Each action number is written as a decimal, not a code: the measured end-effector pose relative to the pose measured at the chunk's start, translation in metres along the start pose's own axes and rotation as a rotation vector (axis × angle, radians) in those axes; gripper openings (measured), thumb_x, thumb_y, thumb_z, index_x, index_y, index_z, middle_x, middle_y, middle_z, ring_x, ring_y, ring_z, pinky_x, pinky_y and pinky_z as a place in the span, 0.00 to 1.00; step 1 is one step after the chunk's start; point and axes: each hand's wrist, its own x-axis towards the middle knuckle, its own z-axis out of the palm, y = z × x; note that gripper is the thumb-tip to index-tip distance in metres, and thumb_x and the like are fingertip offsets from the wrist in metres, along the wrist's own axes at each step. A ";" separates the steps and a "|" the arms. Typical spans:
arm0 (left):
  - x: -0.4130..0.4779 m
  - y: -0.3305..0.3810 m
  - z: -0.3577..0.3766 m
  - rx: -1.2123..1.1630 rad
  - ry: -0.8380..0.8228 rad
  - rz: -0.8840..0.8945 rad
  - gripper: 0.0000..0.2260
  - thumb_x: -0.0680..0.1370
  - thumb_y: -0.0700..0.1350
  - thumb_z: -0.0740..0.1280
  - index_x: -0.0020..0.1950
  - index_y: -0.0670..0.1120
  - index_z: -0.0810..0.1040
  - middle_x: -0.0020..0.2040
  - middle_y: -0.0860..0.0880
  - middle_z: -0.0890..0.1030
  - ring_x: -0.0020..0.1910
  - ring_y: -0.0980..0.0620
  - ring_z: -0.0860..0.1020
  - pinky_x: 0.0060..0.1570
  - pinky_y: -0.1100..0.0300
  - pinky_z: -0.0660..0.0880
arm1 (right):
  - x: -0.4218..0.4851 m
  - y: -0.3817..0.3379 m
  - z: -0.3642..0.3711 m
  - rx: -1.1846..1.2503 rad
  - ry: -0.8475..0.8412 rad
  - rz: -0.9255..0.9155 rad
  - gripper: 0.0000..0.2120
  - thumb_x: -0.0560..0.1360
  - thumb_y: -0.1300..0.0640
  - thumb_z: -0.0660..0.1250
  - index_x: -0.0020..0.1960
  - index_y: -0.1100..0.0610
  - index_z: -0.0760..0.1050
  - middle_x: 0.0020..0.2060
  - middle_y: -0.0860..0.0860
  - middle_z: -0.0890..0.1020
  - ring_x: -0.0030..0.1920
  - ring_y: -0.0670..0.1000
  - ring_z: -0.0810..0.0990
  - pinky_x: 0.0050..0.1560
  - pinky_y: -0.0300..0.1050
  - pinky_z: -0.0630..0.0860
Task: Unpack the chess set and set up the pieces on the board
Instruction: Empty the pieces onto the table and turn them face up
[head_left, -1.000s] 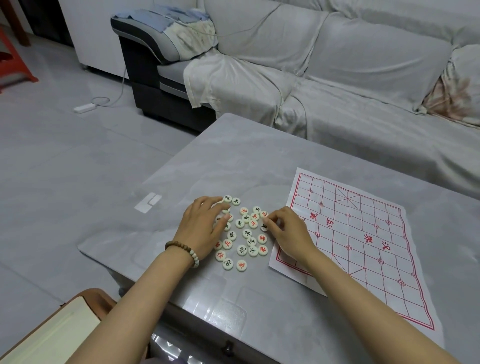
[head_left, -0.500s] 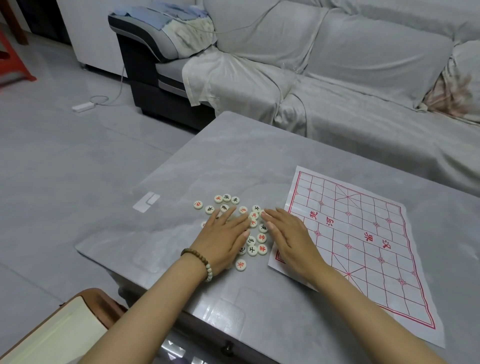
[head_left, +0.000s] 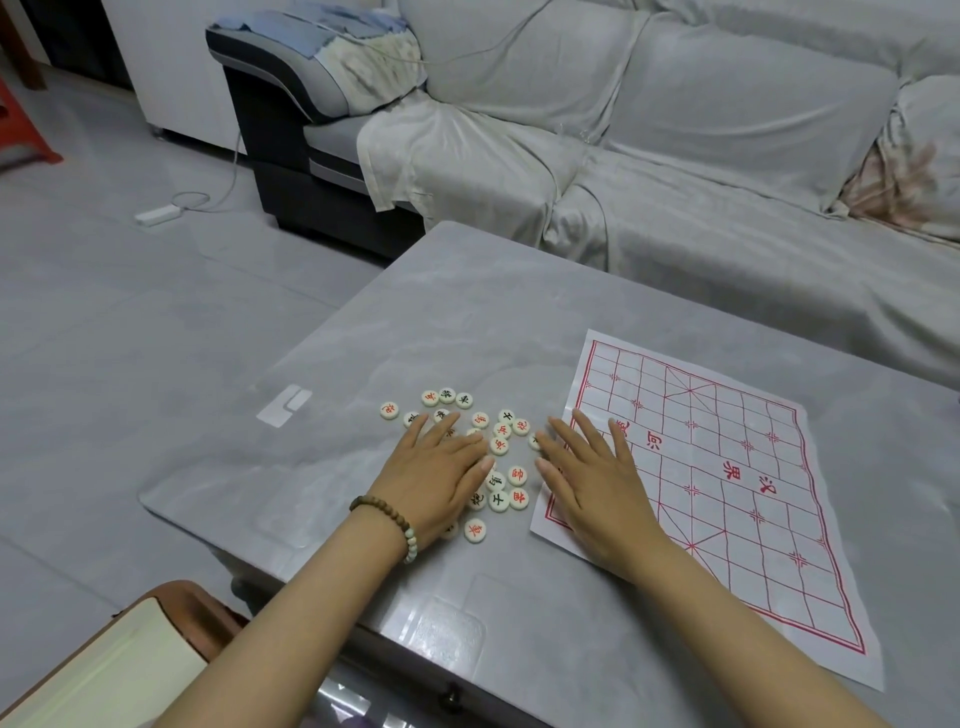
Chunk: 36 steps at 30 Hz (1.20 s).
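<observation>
Hands (head_left: 434, 475) flat — pieces (head_left: 506, 447) beside board (head_left: 727, 483) edge

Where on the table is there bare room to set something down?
Free: the table between the sofa and the pieces; also the near edge between the forearms. Crowded: around the pieces under both hands, left hand, right hand.

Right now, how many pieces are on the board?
0. All visible pieces lie loose on the table, left of the board, around and under the left hand. The right hand lies flat across the board's near-left edge and could hide one.
</observation>
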 end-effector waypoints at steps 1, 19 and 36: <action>0.000 -0.001 -0.001 0.004 0.009 0.000 0.41 0.67 0.61 0.27 0.71 0.55 0.64 0.73 0.57 0.62 0.75 0.56 0.48 0.72 0.57 0.37 | 0.004 0.000 0.001 -0.002 0.002 0.017 0.47 0.65 0.35 0.14 0.76 0.44 0.51 0.77 0.43 0.50 0.76 0.46 0.39 0.72 0.51 0.30; 0.002 -0.032 -0.005 -0.049 0.075 -0.212 0.32 0.75 0.60 0.33 0.75 0.52 0.56 0.75 0.57 0.56 0.75 0.55 0.50 0.72 0.57 0.42 | 0.076 -0.023 -0.013 0.474 -0.137 -0.092 0.23 0.82 0.46 0.44 0.76 0.47 0.53 0.76 0.45 0.54 0.76 0.44 0.47 0.75 0.47 0.42; 0.003 -0.045 -0.012 -0.136 -0.034 -0.310 0.23 0.82 0.53 0.41 0.77 0.51 0.49 0.77 0.56 0.49 0.75 0.56 0.42 0.73 0.57 0.37 | 0.129 -0.026 -0.013 0.201 -0.393 -0.152 0.27 0.81 0.44 0.39 0.77 0.51 0.39 0.76 0.46 0.41 0.76 0.45 0.39 0.74 0.47 0.36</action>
